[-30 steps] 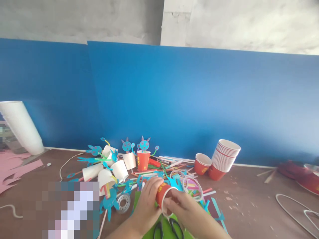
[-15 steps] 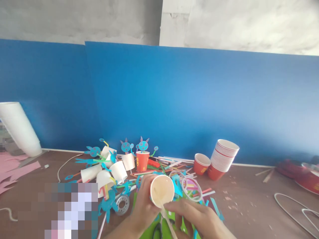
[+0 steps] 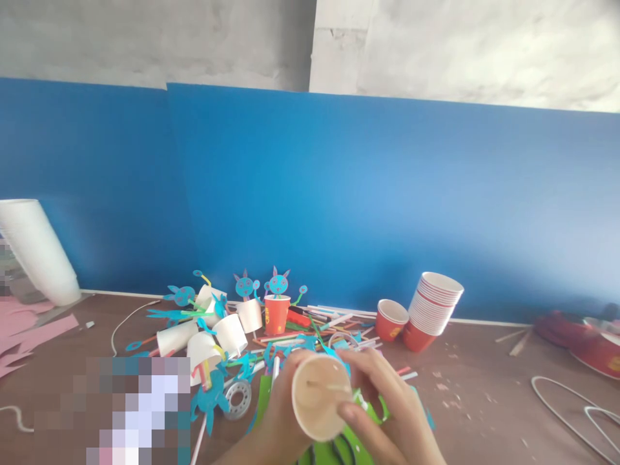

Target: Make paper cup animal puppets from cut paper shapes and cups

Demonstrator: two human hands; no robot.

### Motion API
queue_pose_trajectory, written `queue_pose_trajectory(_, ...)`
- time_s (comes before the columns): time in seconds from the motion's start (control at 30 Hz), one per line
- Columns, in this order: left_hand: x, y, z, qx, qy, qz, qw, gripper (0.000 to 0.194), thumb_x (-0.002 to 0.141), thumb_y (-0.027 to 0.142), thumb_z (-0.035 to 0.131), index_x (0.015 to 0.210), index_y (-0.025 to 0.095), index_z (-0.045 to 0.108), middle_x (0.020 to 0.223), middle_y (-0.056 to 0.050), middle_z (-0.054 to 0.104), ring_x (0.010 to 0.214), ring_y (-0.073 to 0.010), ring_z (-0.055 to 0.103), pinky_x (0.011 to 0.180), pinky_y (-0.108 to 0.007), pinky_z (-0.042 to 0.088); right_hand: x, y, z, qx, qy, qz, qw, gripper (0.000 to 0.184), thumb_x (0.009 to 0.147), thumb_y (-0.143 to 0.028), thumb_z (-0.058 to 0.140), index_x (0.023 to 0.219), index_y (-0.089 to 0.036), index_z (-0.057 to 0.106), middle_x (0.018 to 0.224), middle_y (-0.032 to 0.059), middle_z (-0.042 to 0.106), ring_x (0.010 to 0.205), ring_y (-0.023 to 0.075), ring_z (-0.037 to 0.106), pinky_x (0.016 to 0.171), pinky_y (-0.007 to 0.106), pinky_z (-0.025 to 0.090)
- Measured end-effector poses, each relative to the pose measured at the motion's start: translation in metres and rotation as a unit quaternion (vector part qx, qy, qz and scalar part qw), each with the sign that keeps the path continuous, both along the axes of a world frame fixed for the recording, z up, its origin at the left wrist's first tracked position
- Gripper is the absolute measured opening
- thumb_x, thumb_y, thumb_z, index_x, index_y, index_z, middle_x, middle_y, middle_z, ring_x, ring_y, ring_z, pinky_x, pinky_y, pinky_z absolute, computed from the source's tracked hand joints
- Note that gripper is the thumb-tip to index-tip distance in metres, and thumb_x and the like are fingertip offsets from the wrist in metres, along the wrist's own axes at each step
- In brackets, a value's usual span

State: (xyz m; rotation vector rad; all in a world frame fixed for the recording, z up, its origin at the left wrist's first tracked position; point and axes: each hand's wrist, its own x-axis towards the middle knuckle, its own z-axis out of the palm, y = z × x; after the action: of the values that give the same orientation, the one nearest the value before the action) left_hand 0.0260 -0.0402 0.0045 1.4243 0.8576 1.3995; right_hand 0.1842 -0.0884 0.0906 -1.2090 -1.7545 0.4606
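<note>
A paper cup is held low in the middle of the view, its white mouth turned toward me. My left hand wraps it from the left side. My right hand grips its right rim with thumb and fingers. Inside the cup a thin straw-like stick shows. Beneath my hands lie a green sheet and black scissors, mostly hidden.
Behind the hands lies a heap of white cups, blue paper animal cut-outs and coloured straws. A red cup and a stack of red cups stand to the right. White wire loops lie far right. A white cup stack leans at left.
The cup turned from red side showing to its mouth facing me. My right hand moved from below the cup up onto its right rim.
</note>
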Motion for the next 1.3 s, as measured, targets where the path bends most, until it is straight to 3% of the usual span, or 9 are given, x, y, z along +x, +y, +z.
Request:
queue_pose_trajectory(0.1,-0.002,0.002,0.017,-0.084,-0.093,-0.003,0.992,0.04,0.063,0.043,0.08,0.092,0.019,0.066,0.088,-0.007,0.069,0.083,-0.0262,0.064,0.077,-0.04,0.054,0.002,0.004,-0.008,-0.055,0.037,-0.043,0.997,0.037,0.092,-0.042,0.045,0.123,-0.026,0.056,0.105,0.0088,0.065,0.092,0.0223,0.061,0.079,0.031,0.05)
queue_pose_trajectory(0.2,-0.005,0.002,0.037,-0.115,-0.241,-0.073,0.961,0.055,0.063,0.05,0.079,0.104,0.018,0.064,0.102,-0.01,0.067,0.099,-0.0285,0.062,0.088,-0.041,0.051,-0.004,0.014,-0.021,-0.145,-0.002,0.011,0.989,0.039,0.085,-0.035,0.055,0.123,-0.024,0.057,0.113,0.0091,0.065,0.105,0.0248,0.059,0.093,0.036,0.046)
queue_pose_trajectory(0.37,-0.008,0.003,0.046,-0.169,-0.314,-0.109,0.928,0.061,0.064,0.04,0.083,0.117,0.023,0.059,0.11,-0.007,0.066,0.11,-0.0287,0.06,0.098,-0.042,0.047,-0.025,0.024,-0.035,-0.201,-0.025,0.079,0.976,0.033,0.093,-0.036,0.041,0.112,-0.019,0.06,0.072,0.0028,0.064,0.064,0.0181,0.056,0.063,0.027,0.045)
queue_pose_trajectory(0.5,-0.014,0.024,0.039,-0.188,-0.403,-0.022,0.896,0.05,0.069,0.034,0.081,0.113,0.023,0.06,0.107,-0.004,0.067,0.103,-0.024,0.064,0.095,-0.04,0.051,-0.009,0.021,-0.025,-0.232,-0.057,0.055,0.97,0.031,0.091,-0.039,0.042,0.083,-0.02,0.065,0.062,-0.0002,0.055,0.058,0.0147,0.046,0.054,0.024,0.035)
queue_pose_trajectory(0.7,-0.033,0.056,0.034,-0.267,-0.471,0.105,0.834,0.014,0.088,0.02,0.062,0.102,0.019,0.061,0.096,-0.005,0.07,0.084,-0.0171,0.071,0.076,-0.032,0.061,0.036,0.007,0.0,-0.24,0.006,0.019,0.97,0.033,0.086,-0.051,0.049,0.08,-0.023,0.064,0.055,-0.0025,0.042,0.053,0.014,0.036,0.049,0.026,0.03)
queue_pose_trajectory(0.9,-0.025,0.044,0.038,-0.344,-0.466,0.015,0.815,0.029,0.091,0.041,0.054,0.104,0.016,0.058,0.085,-0.006,0.072,0.079,-0.0235,0.073,0.077,-0.042,0.059,0.02,0.026,-0.007,-0.19,0.095,0.0,0.977,0.026,0.083,-0.047,0.054,0.087,-0.022,0.058,0.068,-0.0019,0.047,0.061,0.0138,0.042,0.054,0.024,0.035)
queue_pose_trajectory(1.03,-0.011,0.026,0.042,-0.389,-0.424,-0.037,0.817,0.037,0.088,0.052,0.054,0.097,0.016,0.06,0.075,-0.004,0.07,0.079,-0.024,0.071,0.078,-0.038,0.056,-0.012,0.04,-0.029,-0.248,0.136,0.021,0.959,0.035,0.075,-0.05,0.063,0.062,-0.019,0.051,0.052,-0.0075,0.03,0.049,0.0086,0.028,0.045,0.022,0.023)
queue_pose_trajectory(1.2,0.002,0.004,0.037,-0.375,-0.377,-0.18,0.827,0.057,0.078,0.073,0.049,0.074,0.018,0.059,0.069,-0.001,0.061,0.071,-0.0174,0.062,0.069,-0.027,0.049,-0.038,0.039,-0.058,-0.394,0.3,0.082,0.865,0.054,0.062,-0.071,0.065,0.054,-0.02,0.047,0.035,-0.0127,0.021,0.036,0.0041,0.013,0.039,0.022,0.01)
queue_pose_trajectory(1.3,0.005,-0.003,0.033,-0.361,-0.339,-0.221,0.84,0.064,0.074,0.081,0.042,0.062,0.019,0.053,0.061,0.001,0.051,0.064,-0.0158,0.054,0.068,-0.026,0.044,-0.04,0.039,-0.067,-0.404,0.341,0.092,0.844,0.055,0.062,-0.071,0.067,0.057,-0.018,0.051,0.033,-0.0139,0.023,0.033,0.0027,0.012,0.037,0.022,0.008)
